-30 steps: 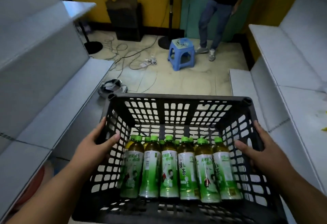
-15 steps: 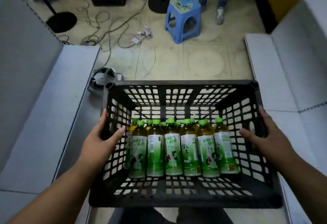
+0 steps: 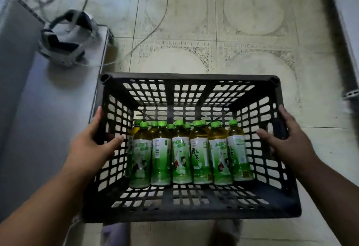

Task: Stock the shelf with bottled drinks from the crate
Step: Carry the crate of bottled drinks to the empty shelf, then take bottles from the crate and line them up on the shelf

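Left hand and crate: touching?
Touching. The head view shows the left hand gripping the crate at its left wall, thumb inside, fingers outside over the rim.

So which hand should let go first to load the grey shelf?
Probably left. The left hand grips the black crate on the side against the grey shelf; the right hand holds the far wall.
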A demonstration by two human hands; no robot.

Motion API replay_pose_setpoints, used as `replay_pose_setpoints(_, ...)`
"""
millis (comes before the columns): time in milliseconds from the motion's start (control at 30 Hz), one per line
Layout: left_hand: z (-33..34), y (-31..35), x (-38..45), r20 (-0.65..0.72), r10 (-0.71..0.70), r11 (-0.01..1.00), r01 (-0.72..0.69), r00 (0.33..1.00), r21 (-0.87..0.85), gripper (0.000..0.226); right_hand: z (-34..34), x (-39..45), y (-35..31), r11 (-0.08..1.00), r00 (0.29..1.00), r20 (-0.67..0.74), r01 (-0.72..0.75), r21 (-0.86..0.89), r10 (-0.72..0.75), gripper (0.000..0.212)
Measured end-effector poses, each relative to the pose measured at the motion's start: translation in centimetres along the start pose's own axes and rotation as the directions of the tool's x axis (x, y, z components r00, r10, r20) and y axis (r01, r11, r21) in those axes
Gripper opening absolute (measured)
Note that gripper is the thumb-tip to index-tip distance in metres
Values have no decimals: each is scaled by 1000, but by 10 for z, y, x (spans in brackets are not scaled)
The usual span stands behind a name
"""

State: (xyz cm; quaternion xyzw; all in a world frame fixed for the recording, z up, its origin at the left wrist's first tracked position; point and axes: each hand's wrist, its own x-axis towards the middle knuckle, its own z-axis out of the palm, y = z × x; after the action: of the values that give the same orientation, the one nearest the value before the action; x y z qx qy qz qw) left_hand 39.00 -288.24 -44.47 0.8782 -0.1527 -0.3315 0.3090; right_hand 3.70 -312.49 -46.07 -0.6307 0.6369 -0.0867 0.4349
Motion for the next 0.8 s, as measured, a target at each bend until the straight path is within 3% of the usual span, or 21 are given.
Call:
replay_pose_setpoints(200,54,-90,54,39,-8,1000,8,999,0,106,80,40,67,1000,1000,-23,-2,-8,2,95)
replay_pose_setpoints(533,61,-115,68,-46,99,994,-97,994,39,107,98,33,69,1000,996,-82,24,-10,-24,94)
replay_pose_setpoints(600,61,-120,70,-41,129,991,-128,991,40,104,102,27,70,988,990,-131,35,-150,-55,100)
replay_pose_setpoints(667,62,-123,66,-62,173,980,-166,983,115,102,112,15,70,887,968,-194,53,-458,-159,109)
replay_pose_setpoints(733,62,-125,58,-101,245,924,-201,964,324,101,131,-9,61,769,951,-143,128,-626,-274,107)
replay_pose_setpoints(800,63,-128,43,-39,339,751,-246,940,613,106,156,-29,48,707,951,26,246,-663,-307,101)
